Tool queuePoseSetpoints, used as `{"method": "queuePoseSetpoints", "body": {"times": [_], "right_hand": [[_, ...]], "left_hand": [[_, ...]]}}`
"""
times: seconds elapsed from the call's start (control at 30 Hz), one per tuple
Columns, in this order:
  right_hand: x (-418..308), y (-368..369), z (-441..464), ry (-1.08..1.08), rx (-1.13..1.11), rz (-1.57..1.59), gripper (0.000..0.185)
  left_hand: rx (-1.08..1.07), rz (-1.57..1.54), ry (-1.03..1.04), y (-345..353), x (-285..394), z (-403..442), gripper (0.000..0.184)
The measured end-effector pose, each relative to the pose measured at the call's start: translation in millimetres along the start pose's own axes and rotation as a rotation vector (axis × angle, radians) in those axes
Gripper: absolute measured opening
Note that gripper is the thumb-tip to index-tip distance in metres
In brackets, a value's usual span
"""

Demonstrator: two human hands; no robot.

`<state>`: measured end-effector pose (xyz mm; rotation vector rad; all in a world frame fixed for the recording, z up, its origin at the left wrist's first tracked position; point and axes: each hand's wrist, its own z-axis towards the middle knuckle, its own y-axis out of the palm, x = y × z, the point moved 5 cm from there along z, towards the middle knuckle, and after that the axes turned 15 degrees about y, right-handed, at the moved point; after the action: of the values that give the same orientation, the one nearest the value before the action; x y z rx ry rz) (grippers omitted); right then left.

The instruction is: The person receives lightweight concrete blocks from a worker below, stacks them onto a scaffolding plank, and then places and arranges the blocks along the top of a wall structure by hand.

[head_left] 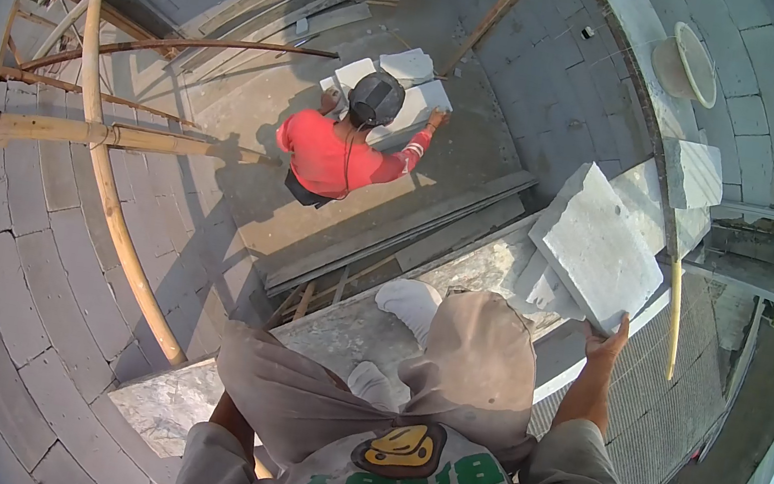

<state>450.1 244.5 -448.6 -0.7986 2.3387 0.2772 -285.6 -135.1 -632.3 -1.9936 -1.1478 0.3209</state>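
Observation:
A large pale block [599, 245] with a rough broken edge lies tilted over smaller pale pieces [545, 285] on the ledge to the right. My right hand [606, 344] grips its lower right corner, fingers against the edge. My left hand is hidden; only the forearm [235, 424] shows beside the shirt at lower left. Between my knees, white-covered feet [407, 304] rest on the stained ledge [333, 329]. Another block [696, 176] sits farther along at the upper right.
Below, a person in a red top [330, 154] and dark cap handles pale blocks [407, 66]. Bamboo poles [99, 176] cross the left side. A bucket [685, 64] stands at upper right. The ledge drops off on both sides, with a corrugated roof [658, 386] at right.

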Motion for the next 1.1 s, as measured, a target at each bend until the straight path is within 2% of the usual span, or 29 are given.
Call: {"method": "queuePoseSetpoints", "body": {"times": [0.13,0.23,0.3,0.33,0.37,0.4,0.47,0.57,0.6,0.67,0.73,0.8,0.9,1.03,1.1], "right_hand": [[19.3,-13.9,14.0,0.123,0.210,-0.175,0.083],[4.3,-12.9,18.0,0.159,0.320,-0.406,0.087],[-22.7,-2.9,23.7,-0.084,0.496,-0.868,0.089],[-38.6,8.7,15.0,-0.320,0.896,-1.116,0.083],[-54.0,20.2,30.2,-0.461,0.943,-1.325,0.076],[-61.2,46.1,23.4,-0.765,0.957,-1.422,0.074],[-65.7,89.3,21.0,-1.109,0.904,-1.394,0.061],[-39.3,184.8,-21.8,-1.170,0.624,-1.495,0.053],[-30.3,205.0,-11.5,-1.232,0.590,-1.547,0.052],[-2.6,250.9,-23.6,-1.468,0.359,-1.483,0.047],[27.5,292.6,-38.8,-1.566,0.188,-1.425,0.042],[60.0,331.0,-52.6,-1.562,-0.031,-1.522,0.040],[105.9,372.3,-56.0,-1.386,-0.328,-1.637,0.041],[157.4,405.5,-51.2,-1.172,-0.419,-1.830,0.046],[181.6,418.5,-41.5,-1.078,-0.423,-1.955,0.048]], "left_hand": [[-0.009,0.001,0.012,-0.2,0.9,2.5,0.046],[0.001,-0.015,0.031,3.6,0.1,7.1,0.045],[0.038,-0.013,0.052,7.8,-12.0,11.6,0.045],[0.058,0.000,0.062,11.9,-20.0,13.1,0.045],[0.076,0.020,0.074,19.9,-27.4,15.6,0.044],[0.090,0.033,0.081,24.8,-28.0,17.7,0.044],[0.113,0.024,0.077,33.9,-25.2,18.3,0.044],[0.158,-0.194,-0.010,6.1,-0.5,3.7,0.042],[0.189,-0.146,0.017,-0.1,8.4,-0.9,0.044],[0.233,-0.142,0.068,-14.0,21.6,-8.2,0.047],[0.271,-0.186,0.054,-36.8,41.0,-27.4,0.053],[0.317,-0.196,0.043,-48.1,54.2,-36.9,0.060],[0.350,-0.186,0.024,-51.0,56.5,-43.7,0.065],[0.338,-0.212,-0.018,-56.8,65.0,-46.8,0.066],[0.402,-0.206,-0.004,-55.9,64.8,-47.2,0.062]]}}
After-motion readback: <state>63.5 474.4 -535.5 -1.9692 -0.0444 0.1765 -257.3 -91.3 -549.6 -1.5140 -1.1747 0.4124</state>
